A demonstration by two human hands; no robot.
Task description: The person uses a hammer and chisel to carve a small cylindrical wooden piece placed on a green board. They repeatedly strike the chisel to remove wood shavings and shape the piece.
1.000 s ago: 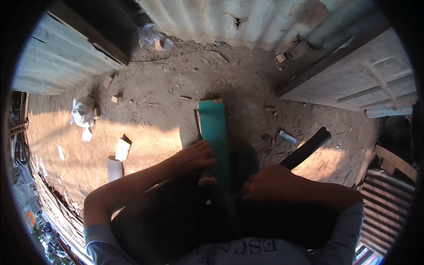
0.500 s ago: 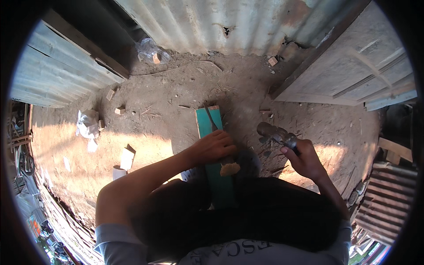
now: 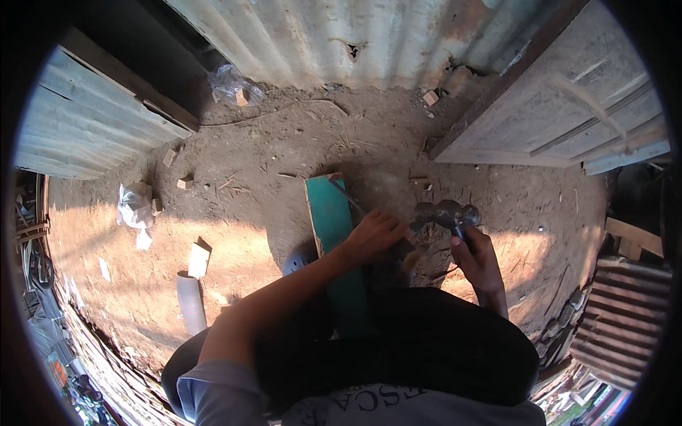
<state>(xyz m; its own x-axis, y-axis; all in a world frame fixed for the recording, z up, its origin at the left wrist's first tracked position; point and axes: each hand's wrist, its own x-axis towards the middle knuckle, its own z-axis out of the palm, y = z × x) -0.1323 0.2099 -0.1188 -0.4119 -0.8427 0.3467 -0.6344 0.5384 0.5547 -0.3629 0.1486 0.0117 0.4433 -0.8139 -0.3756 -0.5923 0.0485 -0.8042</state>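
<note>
A long board painted green (image 3: 328,211) stretches away from between my knees, its far end showing bare wood along the edges. My left hand (image 3: 376,233) is wrapped round a chisel (image 3: 345,192), whose thin blade slants over the board's far right corner. The chisel's pale handle end (image 3: 412,260) sticks out on the near right side of the fist. I cannot tell whether the tip touches the wood. To the right, my right hand (image 3: 479,259) grips a dark hammer (image 3: 444,211), its head raised beside the chisel handle, apart from it.
Small wood blocks (image 3: 185,183) and a white plastic bag (image 3: 135,206) lie on the dirt floor at left, near a grey tube (image 3: 190,302). Corrugated metal sheeting (image 3: 312,42) stands ahead; a wooden door (image 3: 554,99) leans in at far right.
My left hand has shifted right, and the chisel slants more, its handle end swinging toward the hammer. The hammer head has turned more level. The view has shifted slightly.
</note>
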